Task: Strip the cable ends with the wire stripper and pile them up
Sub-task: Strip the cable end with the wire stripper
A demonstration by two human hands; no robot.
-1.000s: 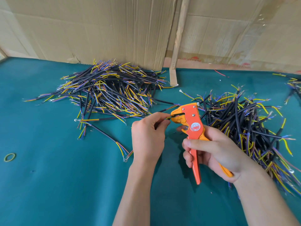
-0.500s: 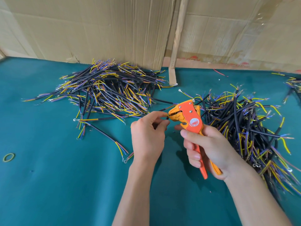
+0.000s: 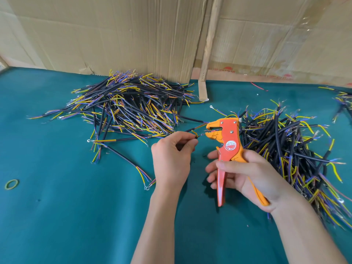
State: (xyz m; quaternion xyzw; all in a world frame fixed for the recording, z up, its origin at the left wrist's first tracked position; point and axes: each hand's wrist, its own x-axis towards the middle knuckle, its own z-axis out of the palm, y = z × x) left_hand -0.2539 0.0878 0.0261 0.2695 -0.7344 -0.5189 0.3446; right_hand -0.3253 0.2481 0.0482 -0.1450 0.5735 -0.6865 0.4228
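Nearest, two bare forearms reach out over the green bench [image 3: 57, 216]. The right hand [image 3: 245, 174] has its fingers wrapped round the handles of the one wire stripper [image 3: 227, 147], orange and red; the handles are spread apart and the tool's head stands open, so the grip on it looks firm enough to steady it but not squeezing. The tool is held upright with its beak turned left, which I take to be so the other hand can feed a wire straight in.

The left hand [image 3: 172, 161] pinches a single cable [image 3: 192, 129] between thumb and fingertips, close to its end. One thin wire sticks out towards the stripper's open mouth and sits just beside it; whether it touches the blade I cannot tell. Holding so near the tip probably keeps the wire from bending as it goes in.

A loose green rubber band [image 3: 11, 184] lies far left, alone.

Farther on are two big heaps of black cables with yellow and blue wires: the left pile [image 3: 123, 105] beyond the left hand, the right pile [image 3: 285, 141] behind the tool. A few more cables [image 3: 342, 98] show at the right edge. Each heap has too many to count. Cardboard sheets [image 3: 133, 35] stand behind, likely as a backstop.
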